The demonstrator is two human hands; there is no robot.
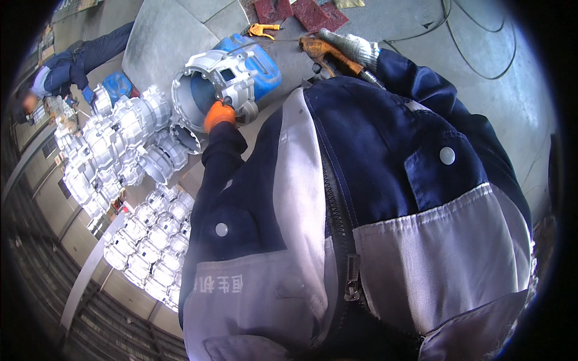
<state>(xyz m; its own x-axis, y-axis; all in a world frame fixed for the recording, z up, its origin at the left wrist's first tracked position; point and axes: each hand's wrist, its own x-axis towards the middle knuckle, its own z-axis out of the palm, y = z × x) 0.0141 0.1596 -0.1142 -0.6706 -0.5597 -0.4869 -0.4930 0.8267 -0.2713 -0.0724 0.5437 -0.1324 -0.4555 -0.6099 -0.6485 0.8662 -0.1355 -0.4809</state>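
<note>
My left hand (220, 115), in an orange glove, is closed at the rim of a silvery cast-metal housing (245, 80). Something dark shows at its fingertips; I cannot tell whether it is part of the glove. The housing lies on its side with its wide round opening toward the left, against a blue plastic drum (265, 71). Farther right, my right hand (354, 49), in a whitish knit glove, is closed around an orange hand-held power tool (325, 49). The metal end of the tool points down toward my jacket. Its fingers are partly hidden.
A yellow-orange air blow gun (263, 29) lies beyond the drum, near dark red pads (310, 13). Many more castings (114, 135) stand stacked at the left. Another person (75, 63) works behind them, at a blue container (117, 86). A black hose (481, 75) loops across the floor.
</note>
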